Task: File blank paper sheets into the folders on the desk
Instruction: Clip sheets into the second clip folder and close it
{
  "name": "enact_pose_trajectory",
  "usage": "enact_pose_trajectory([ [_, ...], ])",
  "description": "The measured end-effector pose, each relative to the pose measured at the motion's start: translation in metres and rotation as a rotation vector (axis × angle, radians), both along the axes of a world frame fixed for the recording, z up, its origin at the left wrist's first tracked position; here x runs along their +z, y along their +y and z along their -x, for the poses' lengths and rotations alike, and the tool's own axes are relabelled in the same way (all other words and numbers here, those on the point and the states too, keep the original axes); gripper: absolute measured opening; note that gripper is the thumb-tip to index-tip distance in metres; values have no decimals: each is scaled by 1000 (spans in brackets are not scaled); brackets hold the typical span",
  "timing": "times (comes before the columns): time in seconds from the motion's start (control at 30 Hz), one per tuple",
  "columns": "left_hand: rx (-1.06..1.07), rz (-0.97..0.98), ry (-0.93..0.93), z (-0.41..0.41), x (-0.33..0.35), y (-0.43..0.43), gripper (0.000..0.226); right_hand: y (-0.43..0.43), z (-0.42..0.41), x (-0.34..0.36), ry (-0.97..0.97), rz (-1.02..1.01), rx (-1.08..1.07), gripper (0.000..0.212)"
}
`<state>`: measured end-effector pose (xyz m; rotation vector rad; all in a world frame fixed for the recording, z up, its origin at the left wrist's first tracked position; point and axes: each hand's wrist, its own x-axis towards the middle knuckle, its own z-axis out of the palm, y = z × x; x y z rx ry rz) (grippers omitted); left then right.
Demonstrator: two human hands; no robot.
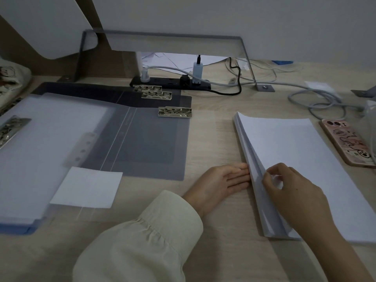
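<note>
The paper stack [295, 151] lies on the table [213, 123] at 3 o'clock, with the open folders [146, 143] at 9 o'clock. The right hand [289, 192] pinches the stack's lifted upper leaves at their left edge. The left hand [221, 182] is flat, fingers straight against the stack's side. The sheets look light, floppy and prone to sliding, so they are best gripped at that edge and supported from below.

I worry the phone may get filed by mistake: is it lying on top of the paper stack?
No, the phone lies on the desk to the right of the paper stack, not on it.
</note>
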<state>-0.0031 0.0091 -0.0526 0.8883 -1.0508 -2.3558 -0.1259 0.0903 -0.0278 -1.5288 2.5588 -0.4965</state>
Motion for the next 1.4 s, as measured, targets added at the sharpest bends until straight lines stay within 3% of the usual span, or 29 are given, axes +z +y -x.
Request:
enact_pose_trajectory([
  [0.13, 98, 384, -261, 9, 9, 6, 34, 4, 9, 2, -128, 41, -56, 16],
  [0.23, -59, 249, -231, 27, 27, 11, 19, 8, 13, 4, -257, 109, -131, 18],
  [0.3, -143, 179, -269, 42, 33, 10, 25, 9, 11, 6, -336, 146, -144, 18],
  [0.5, -86, 513, -608, 64, 19, 10, 38, 14, 2, 5, -383, 105, -45, 16],
  [0.67, 56, 549, -565, 47, 20, 10, 40, 21, 9, 8, -432, 103, -85, 18],
  [0.8, 119, 536, -447, -7, 38, -8, 34, 21, 20, 22, -414, 158, -226, 45],
  [0.9, 148, 551, -440, -63, 49, -19, 28, 9, 4, 32, -570, 182, -232, 59],
  [1.0, 166, 557, -485, -118, 55, -24, 23, -12, -30, 32, -700, 113, -141, 58],
  [1.17, 312, 526, -702, -173, 37, -26, 15, -38, -77, 8, -584, -28, 56, 59],
  [1.27, 282, 516, -880, -187, 25, -28, 20, -44, -87, -2, -556, -181, 112, 60],
  [1.4, 258, 460, -885, -196, 13, -35, 23, -51, -80, 9, -267, -326, 230, 50],
])
